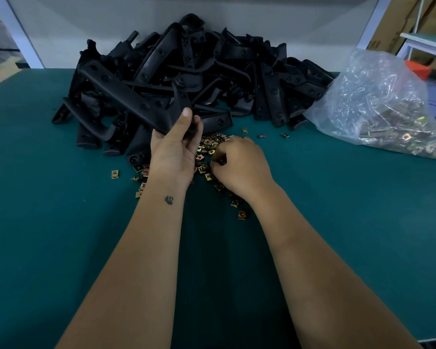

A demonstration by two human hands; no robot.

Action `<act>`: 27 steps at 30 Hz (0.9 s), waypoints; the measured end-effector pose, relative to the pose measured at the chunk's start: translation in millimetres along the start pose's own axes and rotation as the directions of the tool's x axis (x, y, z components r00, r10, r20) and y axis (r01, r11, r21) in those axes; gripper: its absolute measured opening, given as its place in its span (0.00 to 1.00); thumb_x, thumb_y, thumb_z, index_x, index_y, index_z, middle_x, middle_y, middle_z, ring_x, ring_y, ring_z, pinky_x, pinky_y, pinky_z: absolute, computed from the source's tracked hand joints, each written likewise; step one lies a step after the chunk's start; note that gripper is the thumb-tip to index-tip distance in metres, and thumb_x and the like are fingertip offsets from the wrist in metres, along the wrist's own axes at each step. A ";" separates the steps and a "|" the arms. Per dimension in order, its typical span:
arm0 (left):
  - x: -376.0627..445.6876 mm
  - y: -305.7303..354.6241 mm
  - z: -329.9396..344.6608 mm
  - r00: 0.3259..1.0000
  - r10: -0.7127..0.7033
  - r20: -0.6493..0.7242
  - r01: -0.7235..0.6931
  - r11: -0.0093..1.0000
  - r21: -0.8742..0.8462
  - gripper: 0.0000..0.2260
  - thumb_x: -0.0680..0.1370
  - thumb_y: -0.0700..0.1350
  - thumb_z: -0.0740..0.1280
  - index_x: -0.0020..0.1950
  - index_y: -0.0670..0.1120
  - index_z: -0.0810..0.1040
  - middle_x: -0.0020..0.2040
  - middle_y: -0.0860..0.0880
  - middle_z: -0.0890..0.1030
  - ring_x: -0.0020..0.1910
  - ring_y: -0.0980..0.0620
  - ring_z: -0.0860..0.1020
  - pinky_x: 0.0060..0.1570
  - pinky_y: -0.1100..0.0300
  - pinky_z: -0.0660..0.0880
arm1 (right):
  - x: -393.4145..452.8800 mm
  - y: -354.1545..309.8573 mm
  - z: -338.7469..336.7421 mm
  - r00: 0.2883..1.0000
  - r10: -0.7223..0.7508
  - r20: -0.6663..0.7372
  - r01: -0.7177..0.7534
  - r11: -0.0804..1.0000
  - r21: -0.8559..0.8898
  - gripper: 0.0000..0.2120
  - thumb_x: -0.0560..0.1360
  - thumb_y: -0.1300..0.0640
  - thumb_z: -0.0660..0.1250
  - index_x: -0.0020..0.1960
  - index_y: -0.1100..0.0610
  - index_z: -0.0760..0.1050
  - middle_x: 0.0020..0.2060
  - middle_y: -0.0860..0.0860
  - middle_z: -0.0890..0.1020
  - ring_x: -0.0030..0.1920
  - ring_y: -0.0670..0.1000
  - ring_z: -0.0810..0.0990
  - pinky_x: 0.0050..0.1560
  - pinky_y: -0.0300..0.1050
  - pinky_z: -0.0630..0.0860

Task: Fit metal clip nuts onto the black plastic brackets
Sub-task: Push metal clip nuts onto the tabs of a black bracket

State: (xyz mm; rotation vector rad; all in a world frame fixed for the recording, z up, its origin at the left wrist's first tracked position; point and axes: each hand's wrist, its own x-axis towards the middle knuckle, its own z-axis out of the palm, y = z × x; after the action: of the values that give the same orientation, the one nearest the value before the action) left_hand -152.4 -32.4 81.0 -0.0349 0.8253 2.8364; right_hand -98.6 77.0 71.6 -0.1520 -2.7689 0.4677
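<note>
Left hand [176, 147], mid-frame, gripping the near end of one bracket [126, 96], long axis running up-left toward the black pile [186, 71] at upper centre. Right hand [239, 165], just right of it and lower, knuckles up, fingers [218, 161] curled down into the loose nuts [209, 147] on the table [61, 222]; pinching one or not, cannot tell. Nearest nuts directly beneath and just left of those fingers, below the bracket's held end; more in the bag [378, 104] at right.
</note>
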 end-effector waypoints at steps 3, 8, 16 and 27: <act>0.8 -1.7 -0.7 1.000 -0.011 0.013 0.011 0.999 0.043 0.11 0.76 0.34 0.71 0.54 0.43 0.74 0.46 0.44 0.82 0.44 0.50 0.83 0.46 0.58 0.81 | 0.4 1.3 -1.7 0.998 0.040 -0.039 -0.036 0.995 0.089 0.06 0.74 0.59 0.67 0.48 0.56 0.81 0.48 0.52 0.81 0.53 0.55 0.76 0.53 0.50 0.73; 1.3 -2.9 -1.6 1.000 -0.011 0.022 0.009 0.997 0.075 0.09 0.76 0.34 0.71 0.52 0.43 0.74 0.44 0.45 0.83 0.44 0.50 0.83 0.45 0.58 0.81 | 3.3 9.1 -7.7 0.967 0.240 -0.087 -0.153 0.816 0.557 0.08 0.77 0.62 0.68 0.54 0.54 0.80 0.39 0.42 0.79 0.41 0.40 0.77 0.42 0.29 0.72; -4.3 -6.8 3.0 0.991 -0.089 0.096 0.082 0.994 0.078 0.07 0.76 0.34 0.70 0.52 0.41 0.75 0.43 0.46 0.85 0.43 0.51 0.85 0.43 0.62 0.81 | 4.5 12.6 -20.8 0.951 0.304 0.049 -0.112 0.195 0.974 0.05 0.77 0.68 0.67 0.49 0.61 0.79 0.40 0.53 0.85 0.41 0.48 0.83 0.48 0.42 0.81; -12.5 -13.7 4.6 0.948 -0.231 0.220 0.205 0.970 0.133 0.12 0.74 0.38 0.71 0.57 0.41 0.77 0.52 0.45 0.83 0.46 0.52 0.84 0.44 0.64 0.81 | 7.2 18.3 -25.1 0.945 0.297 0.138 -0.072 -0.223 0.972 0.05 0.78 0.66 0.66 0.47 0.61 0.80 0.36 0.51 0.84 0.38 0.46 0.82 0.43 0.39 0.80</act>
State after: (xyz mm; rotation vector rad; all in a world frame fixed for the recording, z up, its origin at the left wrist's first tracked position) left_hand -137.4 -20.8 78.6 0.2069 0.8618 2.5235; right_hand -96.0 102.9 90.1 -0.1794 -1.2796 2.4400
